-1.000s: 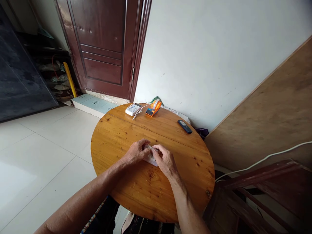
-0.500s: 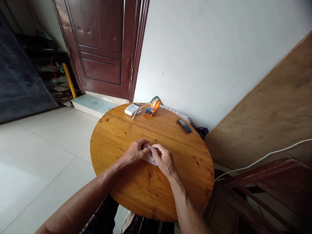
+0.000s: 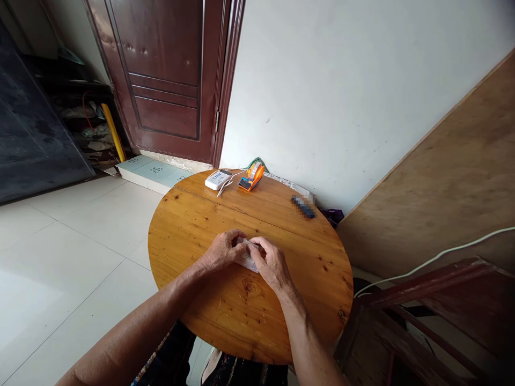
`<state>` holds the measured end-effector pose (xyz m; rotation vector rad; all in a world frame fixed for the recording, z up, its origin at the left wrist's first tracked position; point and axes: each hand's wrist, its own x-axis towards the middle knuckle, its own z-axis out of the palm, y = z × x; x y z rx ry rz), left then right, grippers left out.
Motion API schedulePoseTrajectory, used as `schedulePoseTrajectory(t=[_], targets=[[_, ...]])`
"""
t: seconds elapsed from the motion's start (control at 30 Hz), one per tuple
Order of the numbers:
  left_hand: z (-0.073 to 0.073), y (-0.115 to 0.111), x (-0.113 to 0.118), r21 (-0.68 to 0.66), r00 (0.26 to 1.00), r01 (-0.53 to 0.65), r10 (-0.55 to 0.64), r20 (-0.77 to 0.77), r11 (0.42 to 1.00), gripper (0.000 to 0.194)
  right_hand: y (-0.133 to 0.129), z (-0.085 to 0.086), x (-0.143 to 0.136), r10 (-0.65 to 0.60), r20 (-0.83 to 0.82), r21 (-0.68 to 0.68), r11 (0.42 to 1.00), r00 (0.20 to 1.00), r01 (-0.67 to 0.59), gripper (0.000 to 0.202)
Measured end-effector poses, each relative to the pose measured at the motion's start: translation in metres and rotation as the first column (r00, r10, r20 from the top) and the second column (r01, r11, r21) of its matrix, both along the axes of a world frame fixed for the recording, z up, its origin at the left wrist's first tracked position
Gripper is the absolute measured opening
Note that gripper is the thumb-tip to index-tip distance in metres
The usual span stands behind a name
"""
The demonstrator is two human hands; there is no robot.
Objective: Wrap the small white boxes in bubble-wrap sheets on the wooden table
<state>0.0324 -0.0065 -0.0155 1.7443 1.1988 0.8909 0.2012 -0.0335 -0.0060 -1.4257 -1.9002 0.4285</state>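
Both hands meet over the middle of a round wooden table [image 3: 193, 214]. Between them lies a small, flat, whitish see-through packet [image 3: 248, 261], partly hidden by the fingers, so I cannot tell its exact kind. My left hand [image 3: 226, 249] is closed on the packet's left side, thumb across its top. My right hand [image 3: 270, 259] grips it from the right, with thumb and fingers bent around that edge. The two thumbs nearly touch above the packet.
Toward the table's far side are a white box-shaped device [image 3: 218, 180] with a white cable, an orange tape dispenser [image 3: 251, 178] and a dark blurred object [image 3: 303, 206]. A white wall [image 3: 322, 96] rises behind. A dark red wooden chair [image 3: 434, 300] stands at the right.
The hands and the packet keep almost the same pose. The whole view has shifted very slightly.
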Motion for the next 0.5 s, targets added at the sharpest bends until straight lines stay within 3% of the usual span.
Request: schedulePoseTrajectory(t=[0.33,0.5], targets=[[-0.0001,-0.0011,0.0000,-0.021,0.999,-0.006,0.007,0.035,1.000,0.047,0.0014,0.0011,-0.0001,0.015,-0.098,0.017,1.000,0.995,-0.013,0.018],[-0.0027,-0.0007,0.0025,-0.069,0.995,0.004,0.003,0.102,0.998,0.044,0.0026,0.0069,0.0080,-0.064,-0.225,0.049,0.996,0.972,0.077,0.019]])
